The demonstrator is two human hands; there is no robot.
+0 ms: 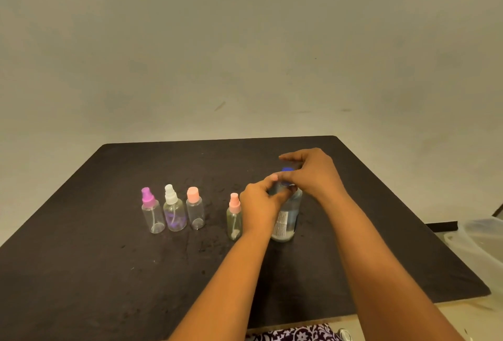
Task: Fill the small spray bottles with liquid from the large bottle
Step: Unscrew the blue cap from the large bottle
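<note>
Spray bottles: four small ones stood upright on the black table, left of centre.

Left to right:
- purple-capped bottle: clear body, dip tube visible, looked empty.
- white-capped bottle: just beside it, with a purple tint low in the body.
- flat pink-capped bottle: just beside that one, clear body.
- A gap, then the pink sprayer bottle: pale yellow-green body, couldn't tell the fill level. Your wrist covered its right side.

Your left hand reached in from below, fingers curled round the shoulder of the large bottle, holding it.

That bottle stood upright on the table, right of centre and just beside the pink sprayer bottle. It held clear, bluish liquid. A white label faced you, with print too small to read.

The blue cap sat on top, mostly hidden. Your right hand came over it from above, with thumb and fingers curled round it in a pinch. Couldn't tell whether the cap was tight or loose. Your two hands touched at the fingertips near the neck.

Far right, off the table edge, was a translucent plastic tub. At the bottom edge was a strip of patterned fabric, purple and white.
</note>
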